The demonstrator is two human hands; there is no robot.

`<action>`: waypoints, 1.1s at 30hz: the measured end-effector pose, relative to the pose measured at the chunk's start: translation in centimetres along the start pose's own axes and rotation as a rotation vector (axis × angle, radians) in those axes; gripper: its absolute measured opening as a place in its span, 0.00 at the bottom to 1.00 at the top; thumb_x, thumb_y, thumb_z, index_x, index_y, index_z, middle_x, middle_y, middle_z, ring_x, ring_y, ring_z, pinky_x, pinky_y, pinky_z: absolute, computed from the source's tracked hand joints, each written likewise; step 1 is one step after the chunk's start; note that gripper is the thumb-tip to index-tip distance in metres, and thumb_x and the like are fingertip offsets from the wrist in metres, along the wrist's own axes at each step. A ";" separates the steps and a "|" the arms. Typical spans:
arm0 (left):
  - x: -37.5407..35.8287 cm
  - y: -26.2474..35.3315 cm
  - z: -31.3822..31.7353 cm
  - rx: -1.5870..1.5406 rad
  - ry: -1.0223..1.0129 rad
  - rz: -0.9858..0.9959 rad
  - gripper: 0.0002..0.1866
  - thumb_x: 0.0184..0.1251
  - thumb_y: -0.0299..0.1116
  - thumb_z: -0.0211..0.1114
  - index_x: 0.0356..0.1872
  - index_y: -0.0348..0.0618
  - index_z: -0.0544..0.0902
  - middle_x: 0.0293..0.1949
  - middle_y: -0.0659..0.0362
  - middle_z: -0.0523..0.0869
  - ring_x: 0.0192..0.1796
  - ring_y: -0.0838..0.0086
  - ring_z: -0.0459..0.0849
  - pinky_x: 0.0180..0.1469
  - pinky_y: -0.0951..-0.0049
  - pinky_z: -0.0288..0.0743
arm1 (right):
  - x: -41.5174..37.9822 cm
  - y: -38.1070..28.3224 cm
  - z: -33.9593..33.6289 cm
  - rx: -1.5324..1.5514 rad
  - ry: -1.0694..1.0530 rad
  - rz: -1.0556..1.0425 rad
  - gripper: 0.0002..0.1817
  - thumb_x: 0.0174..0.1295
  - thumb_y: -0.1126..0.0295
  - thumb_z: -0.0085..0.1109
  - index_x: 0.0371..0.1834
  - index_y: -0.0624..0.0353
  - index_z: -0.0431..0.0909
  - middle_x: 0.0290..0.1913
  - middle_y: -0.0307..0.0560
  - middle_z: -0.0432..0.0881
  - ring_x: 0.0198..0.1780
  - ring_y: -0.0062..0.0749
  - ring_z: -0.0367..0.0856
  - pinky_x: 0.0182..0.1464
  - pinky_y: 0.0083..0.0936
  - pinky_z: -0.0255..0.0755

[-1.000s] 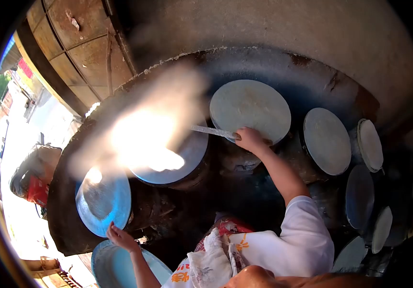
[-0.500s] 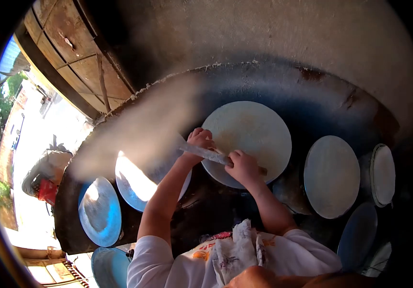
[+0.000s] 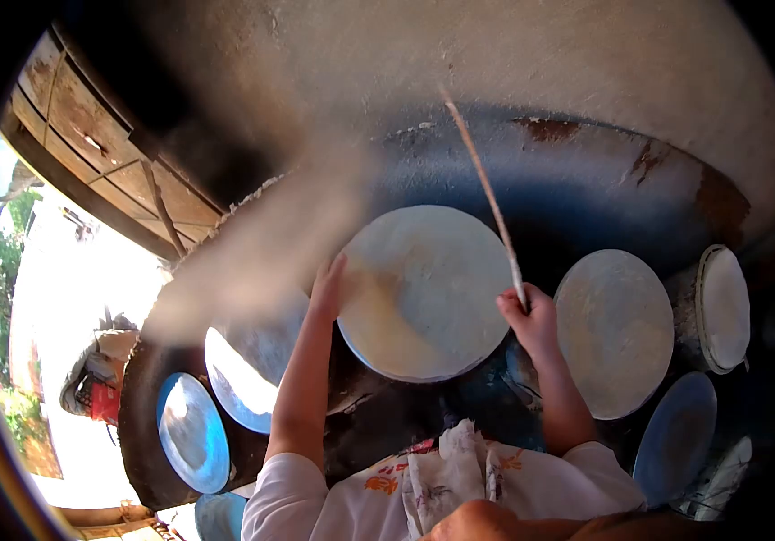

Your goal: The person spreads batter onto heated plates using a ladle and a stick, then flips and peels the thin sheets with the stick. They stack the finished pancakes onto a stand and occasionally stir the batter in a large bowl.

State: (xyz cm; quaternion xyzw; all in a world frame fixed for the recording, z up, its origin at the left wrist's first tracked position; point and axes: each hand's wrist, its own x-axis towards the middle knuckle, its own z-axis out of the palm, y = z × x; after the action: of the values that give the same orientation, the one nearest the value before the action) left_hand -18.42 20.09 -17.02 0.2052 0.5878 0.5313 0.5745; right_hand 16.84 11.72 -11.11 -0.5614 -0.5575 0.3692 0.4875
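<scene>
A big brown wall (image 3: 604,54) is at the back. In front of it is a wide, dark, curved worktop (image 3: 142,433) with rusty spots near its far edge. A big blur covers part of the left side, so some of it is hard to see.

The biggest round thing is the pale, flat, round plate (image 3: 423,293) in the middle. Just beside it, on the right, is a smaller pale oval-looking plate (image 3: 615,334). To the left is a blue-gray round plate (image 3: 257,361) with bright sun on it. A small blue plate (image 3: 194,433) is at the far left. A dark blue disc (image 3: 676,437) and a thick white disc (image 3: 724,309) are on the right.

The long, thin, brown stick (image 3: 487,194) points up and a bit left, near the middle plate's right edge. The right hand (image 3: 532,316) has its grip closed around the stick's low end. The left hand (image 3: 324,288) touches the middle plate's left edge; I cannot tell if its grip is pinched on it.
</scene>
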 end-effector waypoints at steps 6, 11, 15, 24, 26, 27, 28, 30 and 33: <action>-7.5 3.6 6.7 0.788 0.079 0.624 0.32 0.66 0.22 0.55 0.71 0.47 0.58 0.29 0.57 0.87 0.25 0.76 0.84 0.28 0.75 0.76 | 6.6 -0.3 -6.3 -0.202 0.060 -0.025 0.14 0.49 0.69 0.71 0.21 0.59 0.72 0.18 0.37 0.72 0.21 0.20 0.69 0.26 0.23 0.65; -16.7 1.2 12.4 1.146 0.237 0.990 0.31 0.63 0.24 0.60 0.68 0.53 0.65 0.24 0.55 0.83 0.25 0.72 0.83 0.29 0.75 0.73 | 18.4 1.0 -2.4 -0.036 -0.220 -0.169 0.18 0.50 0.75 0.68 0.45 0.59 0.77 0.25 0.34 0.70 0.31 0.21 0.79 0.31 0.23 0.72; -20.0 -0.1 12.2 0.996 0.205 1.161 0.26 0.62 0.21 0.61 0.63 0.39 0.70 0.44 0.48 0.85 0.26 0.64 0.83 0.29 0.72 0.75 | 19.9 -1.7 -1.6 0.171 -0.486 -0.040 0.19 0.52 0.75 0.65 0.49 0.59 0.74 0.31 0.37 0.77 0.32 0.24 0.83 0.27 0.21 0.73; -26.3 -1.2 9.8 0.763 0.154 1.310 0.26 0.63 0.18 0.59 0.64 0.35 0.69 0.58 0.50 0.78 0.38 0.73 0.85 0.35 0.78 0.80 | 12.4 -7.3 -10.2 0.088 -0.392 -0.121 0.14 0.52 0.76 0.63 0.24 0.54 0.63 0.30 0.42 0.81 0.23 0.24 0.81 0.24 0.21 0.73; -28.3 -0.8 10.7 0.793 0.153 1.338 0.25 0.64 0.20 0.59 0.63 0.35 0.69 0.58 0.50 0.78 0.40 0.74 0.85 0.36 0.78 0.79 | 10.7 -8.0 -12.3 0.138 -0.367 -0.175 0.17 0.51 0.78 0.62 0.22 0.53 0.60 0.32 0.43 0.82 0.22 0.23 0.80 0.24 0.20 0.72; -29.2 -0.3 11.4 0.858 0.148 1.401 0.24 0.64 0.20 0.59 0.63 0.35 0.70 0.58 0.50 0.78 0.40 0.74 0.85 0.36 0.78 0.79 | 10.0 -8.4 -13.3 0.142 -0.345 -0.188 0.17 0.52 0.78 0.63 0.22 0.54 0.61 0.32 0.44 0.82 0.22 0.24 0.79 0.24 0.20 0.72; -30.2 0.1 12.2 0.878 0.128 1.416 0.24 0.65 0.21 0.59 0.63 0.35 0.70 0.58 0.51 0.78 0.40 0.74 0.85 0.37 0.78 0.79 | 9.4 -8.7 -14.2 0.149 -0.311 -0.209 0.17 0.52 0.77 0.64 0.22 0.54 0.61 0.33 0.46 0.82 0.22 0.24 0.79 0.24 0.21 0.73; -32.3 0.5 14.6 0.907 0.077 1.451 0.23 0.65 0.22 0.59 0.62 0.35 0.70 0.59 0.51 0.78 0.40 0.73 0.85 0.37 0.77 0.79 | 9.0 -8.2 -17.7 0.214 -0.233 -0.284 0.16 0.53 0.77 0.64 0.22 0.55 0.62 0.34 0.47 0.82 0.23 0.23 0.78 0.25 0.22 0.73; -34.4 -0.7 20.1 0.739 -0.057 1.319 0.21 0.66 0.24 0.59 0.60 0.36 0.72 0.55 0.50 0.80 0.47 0.65 0.85 0.45 0.71 0.78 | 5.2 -9.9 -26.5 0.175 0.039 -0.299 0.15 0.54 0.78 0.62 0.22 0.55 0.62 0.35 0.47 0.83 0.25 0.22 0.79 0.26 0.22 0.74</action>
State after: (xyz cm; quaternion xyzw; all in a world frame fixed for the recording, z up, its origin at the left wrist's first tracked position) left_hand 8.65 -1.63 2.60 0.7072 0.4680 0.5279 0.0464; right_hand 40.20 12.31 5.74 -0.4347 -0.5908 0.3288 0.5948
